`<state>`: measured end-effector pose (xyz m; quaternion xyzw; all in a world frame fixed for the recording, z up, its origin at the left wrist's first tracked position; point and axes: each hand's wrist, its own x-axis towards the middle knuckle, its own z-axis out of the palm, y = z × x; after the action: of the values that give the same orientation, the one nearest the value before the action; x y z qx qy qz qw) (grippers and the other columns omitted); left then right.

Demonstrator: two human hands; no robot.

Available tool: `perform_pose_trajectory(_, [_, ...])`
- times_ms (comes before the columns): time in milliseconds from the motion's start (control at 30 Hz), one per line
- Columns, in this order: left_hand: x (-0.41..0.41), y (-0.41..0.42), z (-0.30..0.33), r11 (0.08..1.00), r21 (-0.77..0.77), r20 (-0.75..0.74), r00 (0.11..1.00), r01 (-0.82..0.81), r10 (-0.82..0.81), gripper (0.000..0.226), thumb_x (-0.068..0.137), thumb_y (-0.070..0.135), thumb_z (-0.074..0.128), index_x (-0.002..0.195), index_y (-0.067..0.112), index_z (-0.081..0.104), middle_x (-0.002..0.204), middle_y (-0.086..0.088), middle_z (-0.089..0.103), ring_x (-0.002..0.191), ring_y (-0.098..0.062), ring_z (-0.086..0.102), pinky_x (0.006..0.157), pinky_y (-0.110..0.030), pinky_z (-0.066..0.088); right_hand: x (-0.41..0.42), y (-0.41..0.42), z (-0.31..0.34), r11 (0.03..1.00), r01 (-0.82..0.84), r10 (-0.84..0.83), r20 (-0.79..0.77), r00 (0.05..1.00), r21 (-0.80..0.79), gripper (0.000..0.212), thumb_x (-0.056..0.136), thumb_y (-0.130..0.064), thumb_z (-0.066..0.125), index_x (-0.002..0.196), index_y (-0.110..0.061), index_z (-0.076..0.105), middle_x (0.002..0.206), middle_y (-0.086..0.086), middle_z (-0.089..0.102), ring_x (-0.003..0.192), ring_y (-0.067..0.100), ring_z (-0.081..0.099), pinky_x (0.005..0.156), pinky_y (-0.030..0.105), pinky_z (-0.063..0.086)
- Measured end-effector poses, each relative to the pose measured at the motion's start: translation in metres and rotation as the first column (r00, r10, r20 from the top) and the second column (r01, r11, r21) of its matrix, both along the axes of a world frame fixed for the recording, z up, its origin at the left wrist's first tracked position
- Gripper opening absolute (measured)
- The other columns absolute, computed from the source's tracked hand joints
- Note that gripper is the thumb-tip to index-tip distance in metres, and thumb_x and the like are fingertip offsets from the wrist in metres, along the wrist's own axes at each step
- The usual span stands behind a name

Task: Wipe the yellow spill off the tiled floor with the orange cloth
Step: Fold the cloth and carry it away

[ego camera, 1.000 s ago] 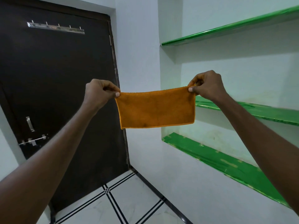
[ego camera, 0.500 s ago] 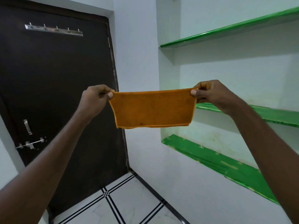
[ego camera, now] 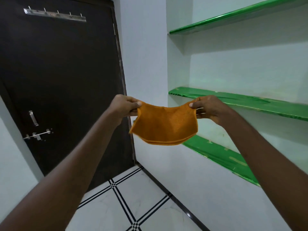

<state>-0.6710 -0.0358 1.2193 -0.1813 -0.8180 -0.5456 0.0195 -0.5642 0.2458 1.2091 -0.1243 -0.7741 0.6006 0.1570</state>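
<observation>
At frame centre, the left hand [ego camera: 124,105] and right hand [ego camera: 209,108] each pinch 1 top corner of the 1 orange cloth [ego camera: 164,125], which sags between them, probably readied for wiping. No yellow spill shows on the tiled floor [ego camera: 141,205] at lower centre (3 green shelves [ego camera: 241,101] at right).

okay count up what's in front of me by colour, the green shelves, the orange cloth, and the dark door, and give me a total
Green shelves: 3, top, middle, bottom
Orange cloth: 1, pinched by the left hand and right hand
Dark door: 1
Total: 5
</observation>
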Motion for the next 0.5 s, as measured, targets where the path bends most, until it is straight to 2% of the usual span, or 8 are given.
perform_pose_trajectory(67, [0.011, 0.031, -0.002, 1.0, 0.0, -0.01, 1.0, 0.019, -0.019, 0.02, 0.095, 0.021, 0.07, 0.109, 0.008, 0.076, 0.098, -0.007, 0.075, 0.085, -0.016, 0.075, 0.075, -0.027, 0.064, -0.007, -0.018, -0.003, 0.999, -0.014, 0.014, 0.003, 1.0, -0.046, 0.002, 0.093, -0.005, 0.068, 0.094, -0.004, 0.069, 0.09, 0.011, 0.07, 0.082, 0.025, 0.068, 0.069, 0.032, 0.058])
perform_pose_trajectory(167, [0.025, 0.072, -0.009, 0.995, 0.033, 0.023, 0.995, 0.094, -0.095, 0.02, 0.096, 0.016, 0.07, 0.109, 0.002, 0.076, 0.097, -0.012, 0.076, 0.072, -0.012, 0.075, 0.054, -0.014, 0.055, -0.014, -0.042, -0.01, 0.988, -0.061, 0.06, -0.01, 0.998, -0.142, 0.006, 0.094, -0.007, 0.065, 0.09, -0.004, 0.069, 0.081, 0.011, 0.069, 0.07, 0.023, 0.068, 0.063, 0.032, 0.059])
perform_pose_trajectory(233, [0.031, 0.088, -0.015, 0.991, 0.059, 0.042, 0.992, 0.119, -0.122, 0.023, 0.097, 0.02, 0.069, 0.105, 0.0, 0.076, 0.095, -0.014, 0.076, 0.065, -0.011, 0.074, 0.052, -0.013, 0.053, -0.012, -0.048, -0.015, 0.972, -0.077, 0.072, -0.03, 0.997, -0.223, 0.017, 0.096, -0.017, 0.061, 0.09, -0.003, 0.069, 0.081, 0.014, 0.07, 0.065, 0.024, 0.071, 0.061, 0.033, 0.061])
perform_pose_trajectory(300, [0.033, 0.096, -0.02, 0.994, 0.026, 0.009, 0.994, 0.109, -0.109, 0.029, 0.097, 0.031, 0.069, 0.097, 0.003, 0.077, 0.091, -0.011, 0.076, 0.067, -0.012, 0.074, 0.051, -0.012, 0.052, -0.006, -0.042, -0.017, 0.929, -0.105, 0.103, -0.024, 0.994, -0.356, 0.035, 0.1, -0.029, 0.051, 0.098, 0.002, 0.068, 0.086, 0.019, 0.073, 0.073, 0.031, 0.075, 0.065, 0.037, 0.063])
perform_pose_trajectory(367, [0.035, 0.099, -0.025, 0.992, -0.085, -0.082, 0.992, 0.092, -0.099, 0.029, 0.092, 0.039, 0.072, 0.091, 0.011, 0.076, 0.085, -0.005, 0.075, 0.067, -0.01, 0.072, 0.049, -0.009, 0.051, 0.0, -0.033, -0.018, 0.863, -0.16, 0.162, -0.038, 0.986, -0.478, 0.053, 0.102, -0.037, 0.041, 0.111, 0.008, 0.066, 0.101, 0.028, 0.072, 0.093, 0.042, 0.075, 0.076, 0.046, 0.064])
perform_pose_trajectory(433, [0.037, 0.102, -0.03, 0.982, -0.162, -0.163, 0.979, 0.092, -0.119, 0.024, 0.087, 0.036, 0.079, 0.093, 0.013, 0.076, 0.085, -0.004, 0.075, 0.066, -0.008, 0.069, 0.049, -0.007, 0.051, 0.004, -0.023, -0.02, 0.816, -0.207, 0.199, -0.074, 0.977, -0.54, 0.065, 0.102, -0.043, 0.036, 0.117, 0.014, 0.064, 0.11, 0.033, 0.069, 0.102, 0.048, 0.071, 0.084, 0.053, 0.062])
perform_pose_trajectory(500, [0.04, 0.105, -0.03, 0.978, -0.182, -0.214, 0.967, 0.1, -0.138, 0.018, 0.086, 0.024, 0.082, 0.097, 0.011, 0.078, 0.09, -0.008, 0.077, 0.067, -0.009, 0.068, 0.05, -0.007, 0.05, 0.008, -0.015, -0.02, 0.789, -0.26, 0.244, -0.104, 0.964, -0.557, 0.073, 0.102, -0.048, 0.034, 0.12, 0.016, 0.062, 0.115, 0.035, 0.068, 0.106, 0.049, 0.07, 0.092, 0.055, 0.059])
